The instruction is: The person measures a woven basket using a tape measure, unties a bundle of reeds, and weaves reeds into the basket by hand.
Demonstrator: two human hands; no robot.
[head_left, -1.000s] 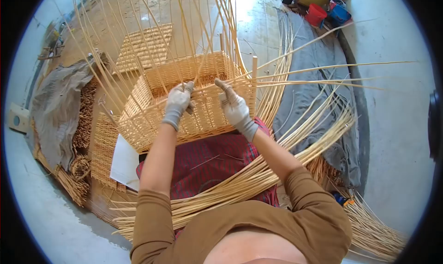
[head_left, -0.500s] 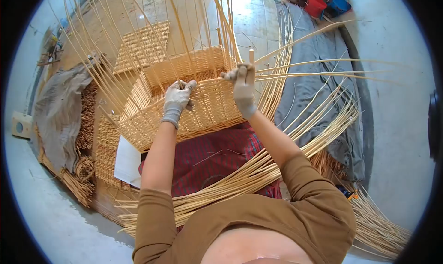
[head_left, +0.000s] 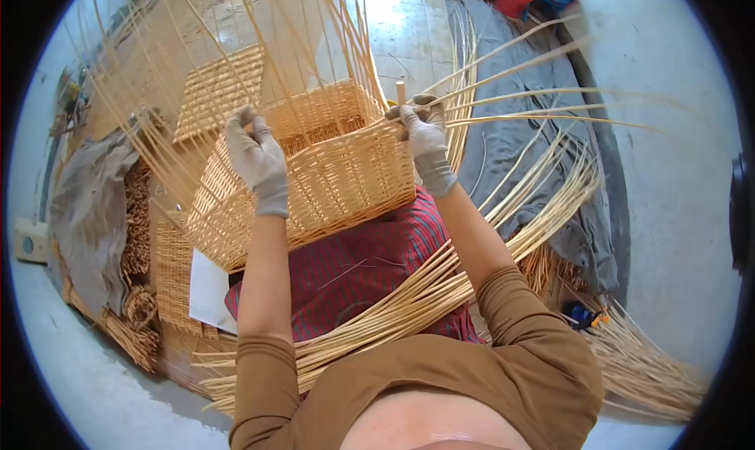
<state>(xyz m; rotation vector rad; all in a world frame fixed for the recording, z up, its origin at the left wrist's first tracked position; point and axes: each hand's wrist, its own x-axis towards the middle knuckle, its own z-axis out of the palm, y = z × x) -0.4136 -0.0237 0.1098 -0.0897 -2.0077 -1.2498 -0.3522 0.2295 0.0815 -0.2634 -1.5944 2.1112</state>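
While the basket (head_left: 346, 171) sits over the cloth (head_left: 346, 269), the right hand (head_left: 429, 139) grips sticks (head_left: 511, 118) at the basket's right end, apparently to steady them; whether the curled left hand (head_left: 259, 157) holds any is unclear.

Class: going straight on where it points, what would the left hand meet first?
The left hand would perhaps meet a slanting rod, with the woven panel beyond; depth is unclear.

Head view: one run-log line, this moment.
wicker basket: checked cloth beneath | left hand: at front rim, hold unclear | right hand: at right corner, beside wooden peg, grip unclear
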